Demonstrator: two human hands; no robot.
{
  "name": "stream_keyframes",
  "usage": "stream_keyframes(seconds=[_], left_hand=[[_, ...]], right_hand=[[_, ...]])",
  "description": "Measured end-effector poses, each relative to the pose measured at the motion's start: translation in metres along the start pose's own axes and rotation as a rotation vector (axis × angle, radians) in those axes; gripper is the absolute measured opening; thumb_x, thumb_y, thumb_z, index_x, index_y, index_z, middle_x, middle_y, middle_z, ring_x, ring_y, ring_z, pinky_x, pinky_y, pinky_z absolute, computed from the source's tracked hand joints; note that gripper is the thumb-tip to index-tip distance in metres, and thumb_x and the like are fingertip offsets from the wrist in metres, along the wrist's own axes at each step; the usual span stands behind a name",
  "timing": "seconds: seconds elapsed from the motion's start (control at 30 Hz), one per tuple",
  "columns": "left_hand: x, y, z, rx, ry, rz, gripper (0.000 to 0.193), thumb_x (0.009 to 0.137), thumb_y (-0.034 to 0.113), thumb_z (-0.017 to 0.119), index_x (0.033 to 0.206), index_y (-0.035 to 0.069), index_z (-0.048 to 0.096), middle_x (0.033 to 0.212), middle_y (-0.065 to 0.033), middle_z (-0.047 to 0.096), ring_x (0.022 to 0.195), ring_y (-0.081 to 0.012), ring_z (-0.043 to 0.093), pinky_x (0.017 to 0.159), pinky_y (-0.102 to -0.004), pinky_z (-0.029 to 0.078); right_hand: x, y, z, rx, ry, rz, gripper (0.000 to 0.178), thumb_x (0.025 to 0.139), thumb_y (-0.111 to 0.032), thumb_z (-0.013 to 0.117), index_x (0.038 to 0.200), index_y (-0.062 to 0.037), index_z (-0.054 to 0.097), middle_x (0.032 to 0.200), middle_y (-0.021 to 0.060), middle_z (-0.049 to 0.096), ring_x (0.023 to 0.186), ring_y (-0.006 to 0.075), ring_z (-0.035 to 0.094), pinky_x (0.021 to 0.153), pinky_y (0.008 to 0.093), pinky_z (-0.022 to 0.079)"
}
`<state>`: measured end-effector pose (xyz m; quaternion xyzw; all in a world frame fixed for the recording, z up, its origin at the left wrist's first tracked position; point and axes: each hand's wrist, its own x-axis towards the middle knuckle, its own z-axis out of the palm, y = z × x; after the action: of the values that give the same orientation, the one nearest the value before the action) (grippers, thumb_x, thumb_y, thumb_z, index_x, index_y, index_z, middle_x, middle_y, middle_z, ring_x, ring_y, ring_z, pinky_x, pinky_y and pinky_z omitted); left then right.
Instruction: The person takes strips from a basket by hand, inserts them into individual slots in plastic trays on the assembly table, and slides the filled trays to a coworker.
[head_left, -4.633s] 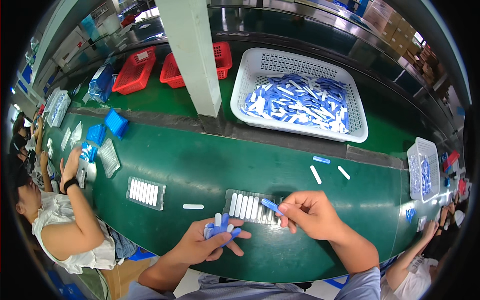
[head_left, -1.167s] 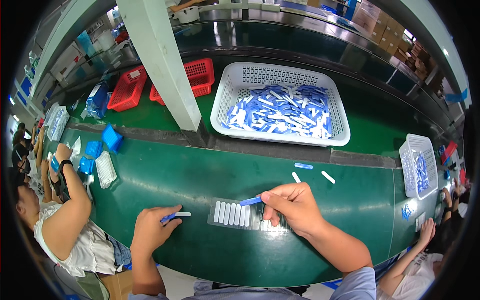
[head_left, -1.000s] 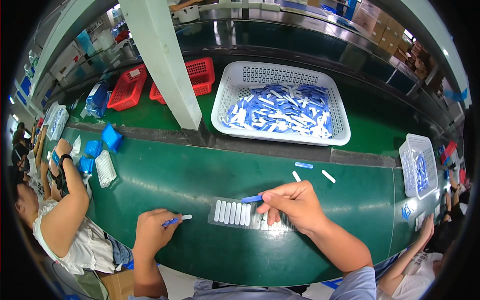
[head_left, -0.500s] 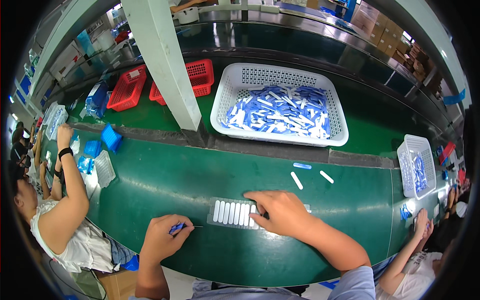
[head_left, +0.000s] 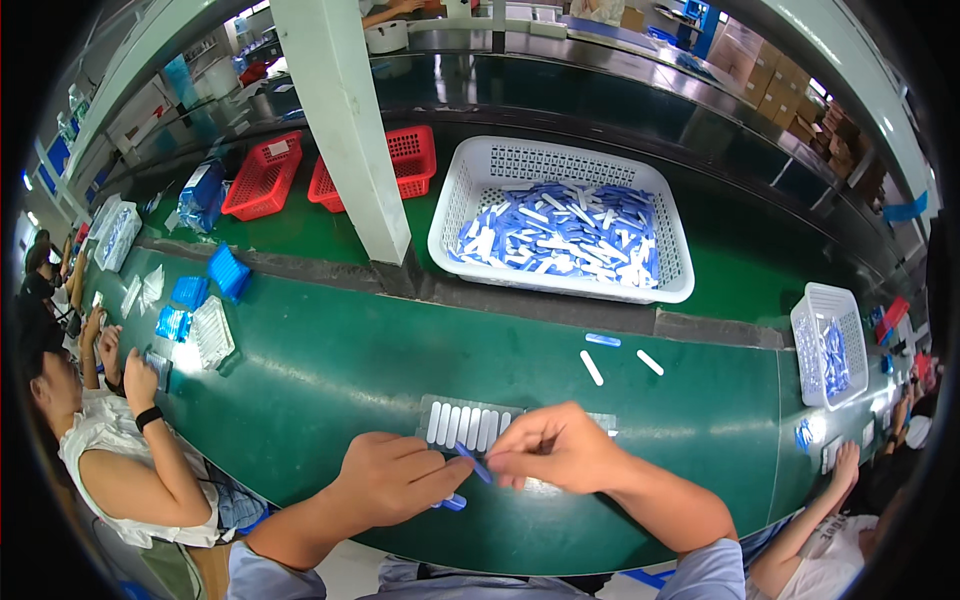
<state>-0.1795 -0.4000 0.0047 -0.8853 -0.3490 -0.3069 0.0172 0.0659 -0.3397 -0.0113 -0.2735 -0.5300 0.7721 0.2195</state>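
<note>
Several slim blue strips (head_left: 452,502) are in my left hand (head_left: 395,480), its fingers closed round them. One blue strip (head_left: 474,463) slants out past its fingertips. At that strip's end, the thumb and fingers of my right hand (head_left: 560,450) are pinched together and appear to touch it. Just behind my hands lies a clear plastic tray (head_left: 426,405) with a row of white strips (head_left: 462,425) standing side by side. My right hand hides the tray's middle. Farther back on the green table lie one blue strip (head_left: 603,340) and two loose white strips (head_left: 592,367).
A large white basket (head_left: 462,200) full of blue and white strips stands behind a dark ledge. Red baskets (head_left: 262,180) and a pale post (head_left: 345,130) are left of it. A smaller white basket (head_left: 806,340) is at right. Co-workers (head_left: 130,450) sit on both sides.
My left hand has moved right and up toward the tray. My right hand has drawn back from the row of white strips to meet the blue strip at my left fingertips.
</note>
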Motion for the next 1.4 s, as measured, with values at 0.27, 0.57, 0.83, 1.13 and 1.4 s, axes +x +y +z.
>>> stream_keyframes(seconds=[0.27,0.57,0.83,1.13,1.4], left_hand=[[-0.001,0.003,0.018,0.195,0.149,0.112,0.028,0.068,0.013,0.076,0.096,0.015,0.074,0.063,0.0064,0.042,0.052,-0.0108,0.047,0.043,-0.0262,0.036],[-0.015,-0.005,0.036,-0.004,-0.194,-0.289,0.028,0.081,0.032,0.082,0.106,0.022,0.075,0.066,0.0010,0.064,0.059,-0.0197,0.067,0.049,-0.0328,0.049],[-0.021,-0.004,0.040,0.105,-0.277,-0.176,0.033,0.080,0.033,0.081,0.111,0.023,0.073,0.066,0.0036,0.064,0.055,-0.0166,0.064,0.048,-0.0327,0.047],[-0.009,0.009,0.030,-1.135,-0.373,-0.840,0.030,0.098,0.016,0.066,0.128,0.009,0.066,0.069,0.0030,0.056,0.056,-0.0101,0.050,0.053,-0.0258,0.040],[-0.016,0.006,0.042,-2.099,-0.495,-1.231,0.049,0.105,0.012,0.055,0.150,-0.001,0.042,0.093,-0.0025,0.051,0.069,-0.0101,0.044,0.056,-0.0237,0.032]], right_hand=[[-0.001,-0.008,0.004,0.016,-0.128,0.212,0.018,0.098,-0.011,0.069,0.112,-0.0001,0.070,0.082,0.0050,0.072,0.064,0.0054,0.059,0.058,0.0225,0.047],[-0.011,-0.031,-0.006,-0.095,0.203,-0.069,0.021,0.097,-0.008,0.070,0.115,0.0014,0.075,0.083,0.0080,0.074,0.065,0.0068,0.063,0.054,0.0212,0.048],[-0.029,-0.035,-0.024,-0.097,0.340,-0.014,0.012,0.087,-0.006,0.079,0.098,-0.0008,0.080,0.078,0.0088,0.074,0.063,0.0099,0.063,0.054,0.0257,0.048],[-0.053,0.020,-0.008,-1.813,0.333,-0.628,0.018,0.077,-0.014,0.076,0.092,-0.0047,0.075,0.072,-0.0002,0.053,0.069,0.0180,0.052,0.064,0.0346,0.040],[-0.041,0.009,-0.012,-1.788,0.357,-0.428,0.049,0.085,-0.049,0.073,0.110,-0.0067,0.074,0.078,0.0007,0.056,0.074,0.0183,0.053,0.069,0.0338,0.037]])
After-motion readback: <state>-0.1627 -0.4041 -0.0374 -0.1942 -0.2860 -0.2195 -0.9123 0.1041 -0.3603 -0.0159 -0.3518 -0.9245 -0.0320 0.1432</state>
